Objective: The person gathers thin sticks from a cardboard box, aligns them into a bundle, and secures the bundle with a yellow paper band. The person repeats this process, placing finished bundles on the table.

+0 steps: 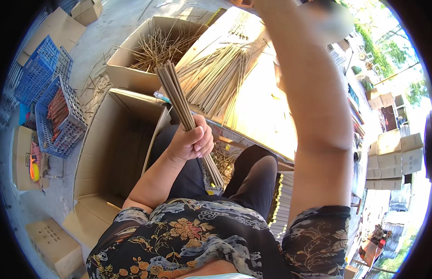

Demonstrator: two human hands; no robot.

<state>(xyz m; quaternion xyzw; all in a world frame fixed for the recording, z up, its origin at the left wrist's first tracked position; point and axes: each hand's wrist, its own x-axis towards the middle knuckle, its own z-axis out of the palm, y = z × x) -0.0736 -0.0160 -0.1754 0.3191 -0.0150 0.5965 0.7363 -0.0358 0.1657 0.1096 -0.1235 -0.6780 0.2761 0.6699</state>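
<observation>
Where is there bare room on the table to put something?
The table is bare between the loose sticks and right arm; a narrower strip runs between sticks and stick-filled box. Sticks crowd the middle.

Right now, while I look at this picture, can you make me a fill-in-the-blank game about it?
1. The bundle of sticks is in the ____ hand.
2. The crate that holds reddish pieces is coloured ____.
3. The box with tangled sticks in it is made of ____.

Missing words: left; blue; cardboard.
</observation>
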